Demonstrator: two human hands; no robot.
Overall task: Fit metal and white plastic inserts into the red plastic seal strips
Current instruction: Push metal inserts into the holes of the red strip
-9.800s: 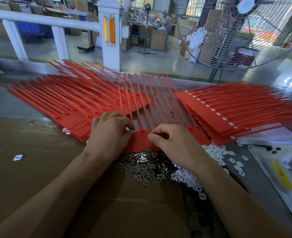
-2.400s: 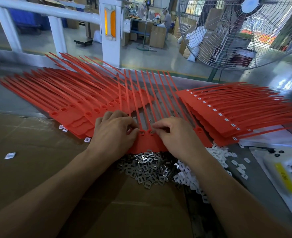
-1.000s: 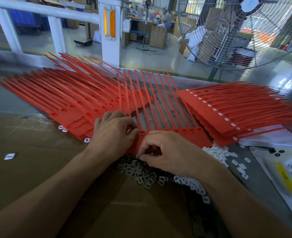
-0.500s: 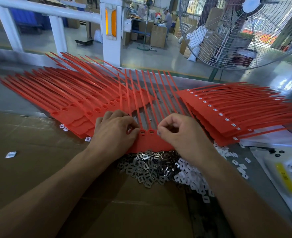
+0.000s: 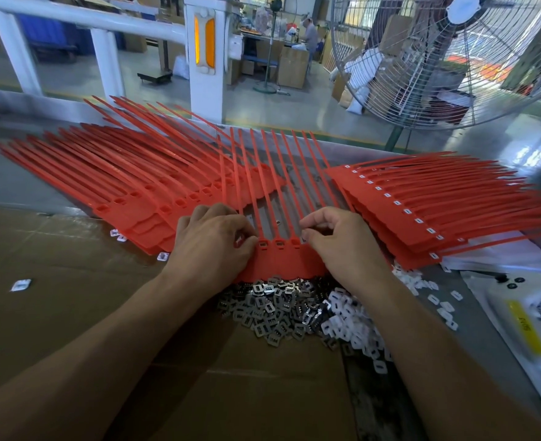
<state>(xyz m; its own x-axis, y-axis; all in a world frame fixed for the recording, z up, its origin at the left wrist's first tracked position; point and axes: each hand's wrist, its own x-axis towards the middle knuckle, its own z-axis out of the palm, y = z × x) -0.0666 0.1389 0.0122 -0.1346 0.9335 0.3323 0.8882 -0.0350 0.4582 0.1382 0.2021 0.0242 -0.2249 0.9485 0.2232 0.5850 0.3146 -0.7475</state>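
Worktop (image 5: 24, 183), grey, partly under flattened cardboard (image 5: 71, 313); carries all the stock. Largest item: fan of red seal strips on the left (image 5: 129, 186), sockets at their heads look unfilled, so judged as the backlog. Right-hand stack of strips (image 5: 438, 205) shows a white square at each visible head; judged finished. Between them, the comb of strips in hand (image 5: 278, 259), heads toward the person, tails pointing away. Three of its sockets are visible between the hands; whether they hold a metal piece cannot be told. Left hand (image 5: 211, 246), fingers curled, presses the comb's left end down, grip narrow. Right hand (image 5: 339, 246), thumb and forefinger pinched together at the next socket; the piece held, if any, is hidden. Supply just below the comb: metal inserts heap (image 5: 272, 310), white inserts heap (image 5: 355, 326) beside it, both still large. Estimate: task partway, much left.
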